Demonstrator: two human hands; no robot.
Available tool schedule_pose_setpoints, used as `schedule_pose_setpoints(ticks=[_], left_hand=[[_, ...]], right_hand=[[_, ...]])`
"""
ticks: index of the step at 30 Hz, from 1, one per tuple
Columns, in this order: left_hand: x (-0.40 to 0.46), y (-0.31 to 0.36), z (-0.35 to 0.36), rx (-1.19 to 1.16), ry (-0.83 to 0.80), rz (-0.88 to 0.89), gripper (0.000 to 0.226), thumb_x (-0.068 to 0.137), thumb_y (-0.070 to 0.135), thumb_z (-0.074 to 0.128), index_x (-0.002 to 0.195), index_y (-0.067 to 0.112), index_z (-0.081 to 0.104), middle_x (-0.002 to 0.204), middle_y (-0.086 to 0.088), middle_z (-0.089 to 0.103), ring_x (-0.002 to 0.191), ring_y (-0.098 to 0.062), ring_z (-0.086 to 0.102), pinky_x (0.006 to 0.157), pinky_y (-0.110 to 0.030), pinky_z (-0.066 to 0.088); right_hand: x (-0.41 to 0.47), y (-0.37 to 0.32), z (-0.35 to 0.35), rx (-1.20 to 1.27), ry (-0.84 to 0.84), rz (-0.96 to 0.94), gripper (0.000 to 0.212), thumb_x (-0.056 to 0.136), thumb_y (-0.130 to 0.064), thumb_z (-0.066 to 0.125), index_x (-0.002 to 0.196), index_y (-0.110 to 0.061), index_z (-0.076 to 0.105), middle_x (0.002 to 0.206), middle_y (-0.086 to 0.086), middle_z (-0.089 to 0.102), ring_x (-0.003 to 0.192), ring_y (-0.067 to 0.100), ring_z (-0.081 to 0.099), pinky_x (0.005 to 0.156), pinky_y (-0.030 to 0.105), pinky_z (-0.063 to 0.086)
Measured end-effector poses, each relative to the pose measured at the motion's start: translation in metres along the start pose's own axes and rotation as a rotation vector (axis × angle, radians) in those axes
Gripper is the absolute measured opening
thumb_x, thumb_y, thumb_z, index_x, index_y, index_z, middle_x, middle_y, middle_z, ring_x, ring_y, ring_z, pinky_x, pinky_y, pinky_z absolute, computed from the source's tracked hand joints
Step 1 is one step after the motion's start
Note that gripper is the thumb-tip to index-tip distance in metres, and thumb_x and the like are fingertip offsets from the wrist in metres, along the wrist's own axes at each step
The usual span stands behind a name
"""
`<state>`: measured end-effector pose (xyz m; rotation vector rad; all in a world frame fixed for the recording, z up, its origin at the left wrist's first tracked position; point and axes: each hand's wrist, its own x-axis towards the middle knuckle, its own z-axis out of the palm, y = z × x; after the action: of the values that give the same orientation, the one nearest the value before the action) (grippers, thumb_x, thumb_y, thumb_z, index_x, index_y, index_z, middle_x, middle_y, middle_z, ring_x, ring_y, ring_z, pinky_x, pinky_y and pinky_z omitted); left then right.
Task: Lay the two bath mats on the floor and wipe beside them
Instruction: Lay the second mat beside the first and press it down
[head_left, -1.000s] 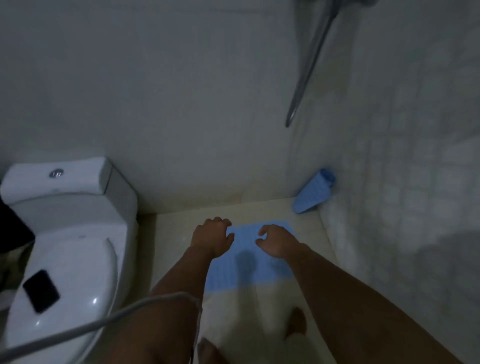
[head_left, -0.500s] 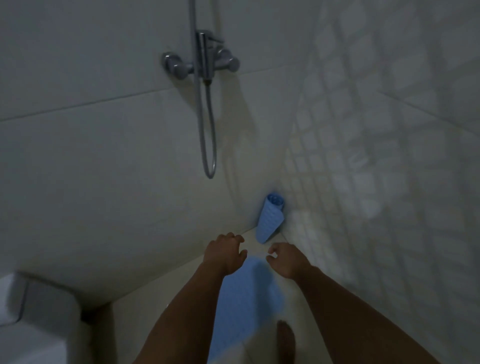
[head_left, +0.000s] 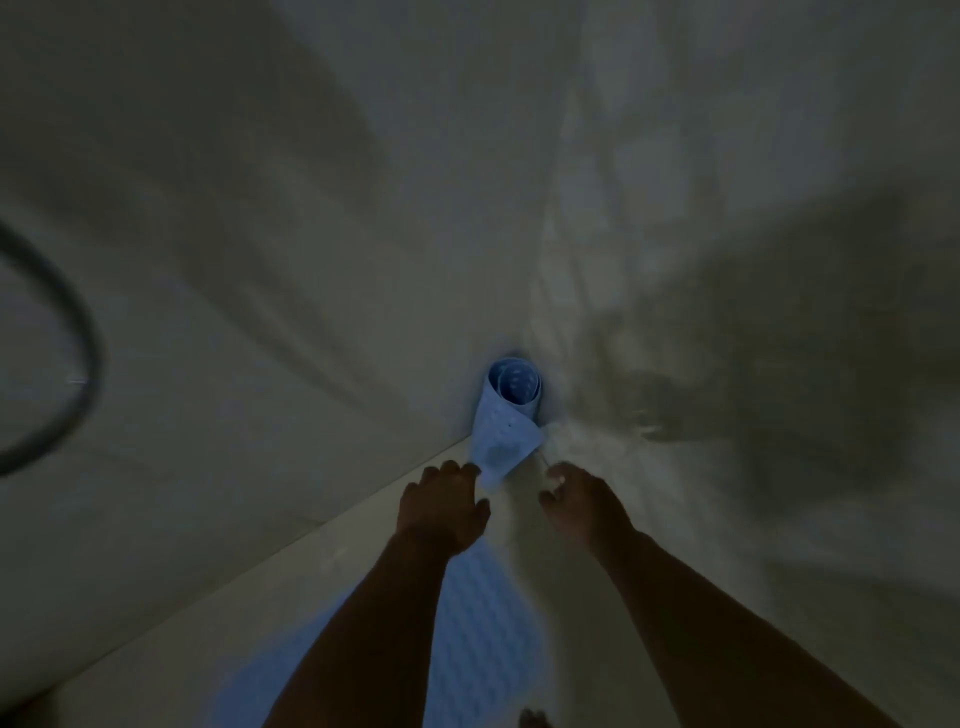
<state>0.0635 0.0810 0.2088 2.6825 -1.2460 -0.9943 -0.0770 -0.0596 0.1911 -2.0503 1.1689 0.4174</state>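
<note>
A rolled-up blue bath mat (head_left: 506, 415) stands on end in the corner where the two walls meet. A second blue mat (head_left: 467, 623) lies flat on the pale floor, partly hidden under my forearms. My left hand (head_left: 441, 506) reaches to the roll's lower left, fingertips at or very near its loose bottom edge. My right hand (head_left: 579, 501) hovers just right of the roll's foot, fingers loosely bent and holding nothing. The picture is dim and motion-blurred.
Tiled walls close in on the left and right of the corner. A dark shower hose (head_left: 78, 364) loops at the far left. A bare toe (head_left: 532, 719) shows at the bottom edge, beside the flat mat.
Both hands have left the flat mat and moved forward toward the rolled mat in the corner. The view has swung right and closer; the toilet and shower tap are out of sight.
</note>
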Motion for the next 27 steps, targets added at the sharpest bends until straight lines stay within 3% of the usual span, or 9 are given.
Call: schedule_pose_setpoints(ticks=[5,8,10,12,14,16,20,23,27], left_hand=[[0.153,0.013,0.051,-0.21,0.056,-0.029,0.061,0.1,0.036,0.053,0.156,0.024,0.03,0.145,-0.012,0.047,0.13,-0.035,0.05,0.105,-0.049,0.046],[0.229,0.009,0.083,-0.308,0.082,-0.041,0.076,0.099,0.022,0.052,0.162,0.03,0.011,0.15,-0.017,0.041,0.129,-0.038,0.052,0.104,-0.052,0.048],[0.259,0.003,0.101,-0.37,0.048,-0.024,0.088,0.098,0.017,0.052,0.162,0.034,-0.006,0.156,-0.019,0.034,0.13,-0.039,0.05,0.107,-0.052,0.046],[0.272,-0.003,0.115,-0.447,0.034,0.043,0.094,0.093,0.02,0.052,0.162,0.032,-0.01,0.161,-0.019,0.029,0.139,-0.036,0.044,0.114,-0.048,0.04],[0.272,-0.006,0.126,-0.576,0.102,0.101,0.088,0.089,0.021,0.053,0.164,0.024,0.006,0.159,-0.007,0.033,0.143,-0.021,0.039,0.116,-0.032,0.034],[0.263,0.002,0.136,-0.777,0.178,0.042,0.062,0.097,0.014,0.055,0.154,0.02,0.032,0.14,0.002,0.047,0.125,-0.012,0.049,0.102,-0.022,0.039],[0.232,0.016,0.143,-1.186,0.301,-0.261,0.02,0.103,0.029,0.054,0.118,0.019,0.043,0.117,-0.011,0.062,0.094,-0.021,0.063,0.092,-0.042,0.054],[0.19,0.009,0.136,-1.313,0.388,-0.442,0.032,0.099,0.029,0.064,0.114,0.016,0.039,0.093,-0.007,0.063,0.084,-0.02,0.063,0.077,-0.035,0.052],[0.118,-0.014,0.115,-1.504,0.196,-0.537,0.06,0.091,0.027,0.076,0.136,0.021,0.037,0.115,-0.016,0.07,0.093,-0.023,0.069,0.074,-0.036,0.051]], right_hand=[[0.158,0.009,0.011,-0.061,0.048,-0.097,0.054,0.099,-0.027,0.051,0.15,-0.032,0.034,0.131,0.009,0.063,0.115,0.03,0.063,0.095,0.04,0.053],[0.24,0.018,0.03,-0.101,-0.007,-0.164,0.07,0.101,-0.023,0.047,0.159,-0.035,0.009,0.113,0.014,0.065,0.094,0.031,0.064,0.081,0.038,0.054],[0.267,0.029,0.048,-0.103,-0.001,-0.167,0.064,0.101,-0.025,0.045,0.158,-0.031,0.017,0.112,0.015,0.063,0.093,0.032,0.063,0.08,0.038,0.052],[0.276,0.039,0.066,-0.079,0.081,-0.146,0.039,0.1,-0.029,0.045,0.138,-0.02,0.047,0.119,0.015,0.063,0.099,0.031,0.062,0.083,0.036,0.05],[0.271,0.049,0.085,-0.043,0.201,-0.17,0.026,0.1,-0.031,0.047,0.114,-0.013,0.06,0.109,0.014,0.068,0.094,0.031,0.064,0.076,0.032,0.046],[0.255,0.058,0.099,0.002,0.245,-0.225,0.023,0.1,-0.031,0.05,0.094,-0.011,0.061,0.095,0.015,0.071,0.087,0.032,0.067,0.068,0.029,0.044],[0.203,0.063,0.113,-0.052,0.262,-0.336,0.033,0.104,-0.035,0.045,0.083,-0.014,0.06,0.079,0.01,0.071,0.069,0.025,0.066,0.059,0.028,0.039],[0.157,0.048,0.112,-0.059,0.253,-0.42,0.042,0.105,-0.038,0.044,0.081,-0.013,0.066,0.072,0.008,0.071,0.06,0.021,0.064,0.056,0.031,0.047],[0.08,0.026,0.096,-0.045,0.191,-0.453,0.049,0.106,-0.04,0.041,0.07,-0.015,0.063,0.062,0.006,0.065,0.052,0.019,0.061,0.052,0.027,0.043]])
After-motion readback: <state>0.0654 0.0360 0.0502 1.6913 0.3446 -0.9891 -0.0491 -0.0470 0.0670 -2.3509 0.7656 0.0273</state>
